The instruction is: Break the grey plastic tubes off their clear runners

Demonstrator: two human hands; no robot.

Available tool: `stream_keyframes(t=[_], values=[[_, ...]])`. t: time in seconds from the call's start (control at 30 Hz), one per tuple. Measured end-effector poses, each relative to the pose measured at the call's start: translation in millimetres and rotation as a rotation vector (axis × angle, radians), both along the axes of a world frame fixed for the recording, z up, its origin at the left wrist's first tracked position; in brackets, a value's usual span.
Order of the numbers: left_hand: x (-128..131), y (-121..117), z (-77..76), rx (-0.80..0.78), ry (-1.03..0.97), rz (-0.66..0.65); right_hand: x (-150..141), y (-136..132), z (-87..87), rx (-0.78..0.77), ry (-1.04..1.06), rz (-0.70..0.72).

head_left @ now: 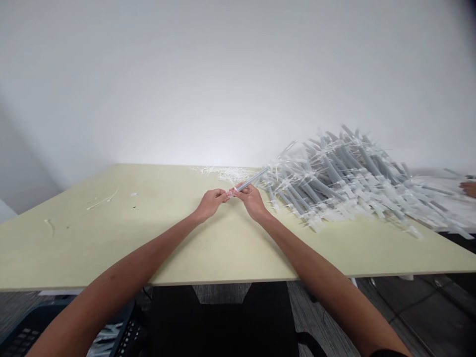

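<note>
Over the middle of the table, my two hands meet at the near end of a clear plastic tube [253,179]. The fingers of my left hand [212,203] are pinched on the clear end piece, whose exact shape is too small to make out. Around the tube just above that end, my right hand [251,199] is closed. From there the tube slants up and to the right, towards a large heap of grey translucent tubes [334,173] with white ties and clear fittings. A spread of thin white cable ties [226,172] lies behind my hands.
A few loose cable ties [104,201] lie on the table's left side. Below the left edge stands a dark basket [128,329] with tube pieces inside. Another person's hand [467,188] shows at the far right. A white wall [208,89] rises behind the table.
</note>
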State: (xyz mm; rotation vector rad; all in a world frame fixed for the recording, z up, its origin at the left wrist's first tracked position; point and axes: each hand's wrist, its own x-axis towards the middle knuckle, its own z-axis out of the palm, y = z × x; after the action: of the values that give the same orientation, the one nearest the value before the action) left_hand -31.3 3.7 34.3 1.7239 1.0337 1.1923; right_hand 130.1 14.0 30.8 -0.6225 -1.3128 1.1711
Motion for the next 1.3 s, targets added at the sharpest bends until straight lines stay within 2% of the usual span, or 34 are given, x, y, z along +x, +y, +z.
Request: stream_keyframes(t=[0.3,0.53,0.67,0.77,0.87,0.93,1.1,1.3], values=[[-0.3,-1.4,-2.1,-0.088,-0.079,-0.067,0.4,-0.9,-1.8,-0.001,-0.038,-0.023],[0.7,3.5,-6.8,-0.004,-0.027,0.035,0.2,-0.9,0.7,-0.052,-0.039,-0.008],[-3.0,4.8,-3.5,0.019,-0.112,0.110,1.7,-3.5,3.2,-0.095,-0.072,0.006],[-6.5,3.1,1.3,0.007,-0.149,0.071,2.4,-6.4,3.4,-0.135,-0.140,0.081],[-8.1,1.2,3.7,0.018,-0.087,0.016,1.3,-9.1,2.6,-0.158,-0.197,0.141],[-8.0,1.0,3.7,0.027,-0.035,0.024,0.2,-10.1,2.0,-0.165,-0.205,0.162],[-7.1,3.7,1.7,-0.023,-0.008,0.046,-0.3,-8.4,0.8,-0.159,-0.190,0.169],[-6.5,5.4,-1.1,-0.111,-0.078,0.015,2.2,-6.5,0.5,-0.157,-0.229,0.156]])
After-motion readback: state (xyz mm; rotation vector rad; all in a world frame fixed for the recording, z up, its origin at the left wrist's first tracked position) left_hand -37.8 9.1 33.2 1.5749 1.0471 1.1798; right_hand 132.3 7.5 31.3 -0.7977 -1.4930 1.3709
